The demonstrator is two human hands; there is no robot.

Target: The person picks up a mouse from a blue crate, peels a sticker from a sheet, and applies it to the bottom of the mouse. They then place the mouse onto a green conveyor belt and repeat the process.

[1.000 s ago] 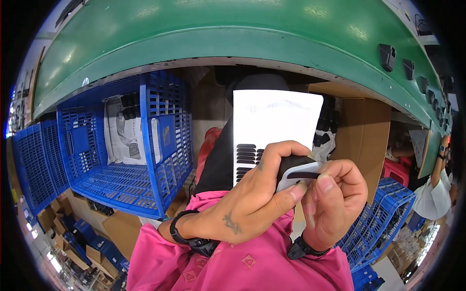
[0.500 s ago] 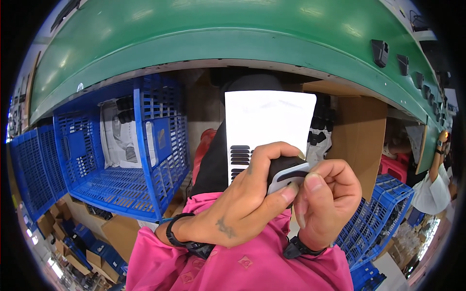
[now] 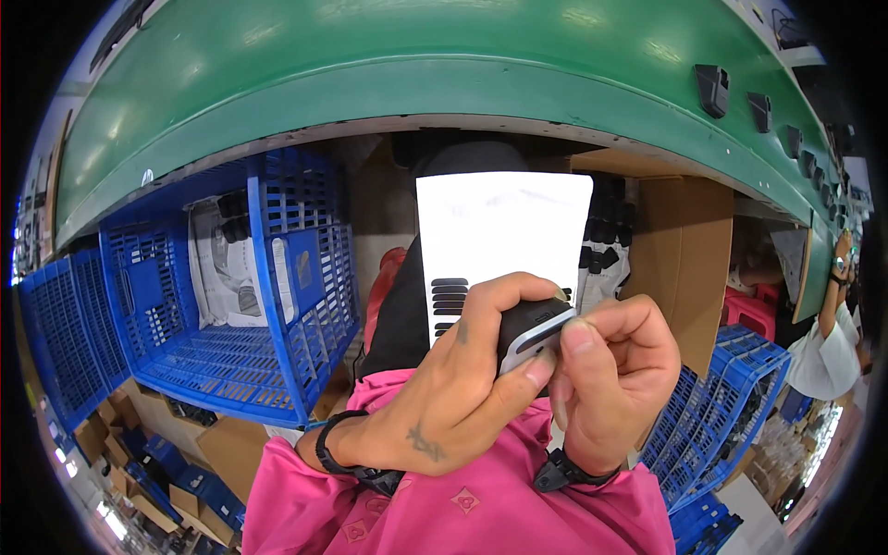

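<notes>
My left hand [image 3: 453, 393] is wrapped round a small black device [image 3: 520, 322] with a light grey end face, tilted toward my right hand. Across that grey face runs a dark rounded strip [image 3: 535, 344], looking like a black sticker. The thumb and forefinger of my right hand [image 3: 618, 375] pinch at the strip's right end; the fingertips hide how much of it is stuck down. Under both hands, a white sheet [image 3: 504, 231] lies on my lap, with rows of black oval stickers [image 3: 450, 301] near its left edge. My left hand covers part of the sheet.
A green workbench [image 3: 388, 88] spans the far side, with several black device housings [image 3: 712, 91] along its right. A blue crate [image 3: 213, 370] stands at left, another blue crate [image 3: 712, 416] at right beside a cardboard box [image 3: 684, 250]. Another person's arm [image 3: 837, 287] shows far right.
The device has turned slightly in my left hand, so its grey face looks narrower. My right fingers stay pinched at its edge. The whole view has shifted a little.
</notes>
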